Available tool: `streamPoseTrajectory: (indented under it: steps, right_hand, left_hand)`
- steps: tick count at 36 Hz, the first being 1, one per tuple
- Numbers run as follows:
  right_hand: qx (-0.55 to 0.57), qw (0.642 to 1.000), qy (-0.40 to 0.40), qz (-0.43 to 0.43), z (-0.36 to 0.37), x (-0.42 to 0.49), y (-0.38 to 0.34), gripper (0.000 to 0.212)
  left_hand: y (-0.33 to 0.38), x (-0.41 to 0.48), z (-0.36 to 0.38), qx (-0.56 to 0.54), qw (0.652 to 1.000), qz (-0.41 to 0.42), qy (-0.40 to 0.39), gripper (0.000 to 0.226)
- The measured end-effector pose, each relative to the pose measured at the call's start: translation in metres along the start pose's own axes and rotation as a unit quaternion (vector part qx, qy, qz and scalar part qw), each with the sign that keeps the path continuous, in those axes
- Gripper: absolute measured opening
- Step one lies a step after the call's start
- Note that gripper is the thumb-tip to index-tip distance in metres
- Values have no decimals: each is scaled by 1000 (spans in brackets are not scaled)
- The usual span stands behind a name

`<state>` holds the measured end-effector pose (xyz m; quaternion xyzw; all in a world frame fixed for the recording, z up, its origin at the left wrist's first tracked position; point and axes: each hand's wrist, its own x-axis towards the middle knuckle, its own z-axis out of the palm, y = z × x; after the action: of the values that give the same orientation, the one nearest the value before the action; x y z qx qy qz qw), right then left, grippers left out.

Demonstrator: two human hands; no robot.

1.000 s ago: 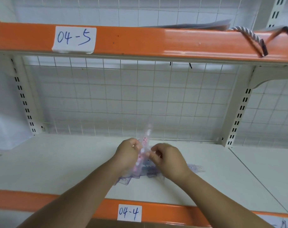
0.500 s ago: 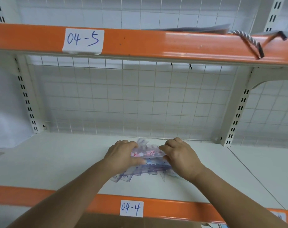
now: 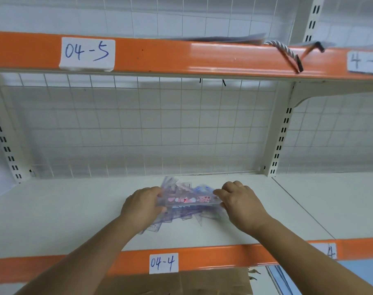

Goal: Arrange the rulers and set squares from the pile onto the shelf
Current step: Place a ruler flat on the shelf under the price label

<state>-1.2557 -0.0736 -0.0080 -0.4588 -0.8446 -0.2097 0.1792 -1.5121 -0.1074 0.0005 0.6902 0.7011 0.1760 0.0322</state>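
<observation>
Left hand (image 3: 143,206) has its fingers curled round the left end of one clear plastic ruler with pink cartoon print (image 3: 188,200). The right hand (image 3: 243,204) grips the other end, fingers bent over the top edge. So that's two hands on one ruler, held level and sideways.

Right under it is the pile of see-through bluish plastic rulers and set squares (image 3: 185,215). I honestly can't count them, they're all transparent and overlapping. A few corners poke out behind the held ruler and a few more stick out in front by the left forearm. The pile lies on the white metal shelf board (image 3: 53,209), about mid-bay, and it's the only thing on that board.

Behind that there's one white wire grid back panel (image 3: 138,128) and a cream slotted upright post (image 3: 281,133) on the right. Two orange front beams are in view. The lower one has a white paper label reading 04-4 (image 3: 163,262) and the upper one a white paper label reading 04-5 (image 3: 87,53). Two more labels are cut off at the right edge.

The upper shelf holds some flat grey stuff, too blurry to name, with a white twisted rope handle (image 3: 285,52) hanging over the beam. One piece of brown cardboard (image 3: 181,283) sits at the very bottom.
</observation>
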Motion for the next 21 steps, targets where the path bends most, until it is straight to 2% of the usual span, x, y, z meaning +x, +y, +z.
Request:
streamPoseTrajectory:
  steps: [2,7,14,21]
  right_hand:
    - [8,1000,-19,16,-2,-9,5,46]
    - [10,996,-70,50,-12,-27,15,32]
    - [16,994,-76,72,-24,-52,43,35]
    - [5,992,-94,87,-50,-94,105,39]
  left_hand:
    - [-1,0,3,8,1000,-4,-1,20]
    - [8,-3,12,11,1000,4,-20,22]
    - [51,-6,18,12,999,36,-27,19]
    - [123,-7,35,14,998,62,-22,16]
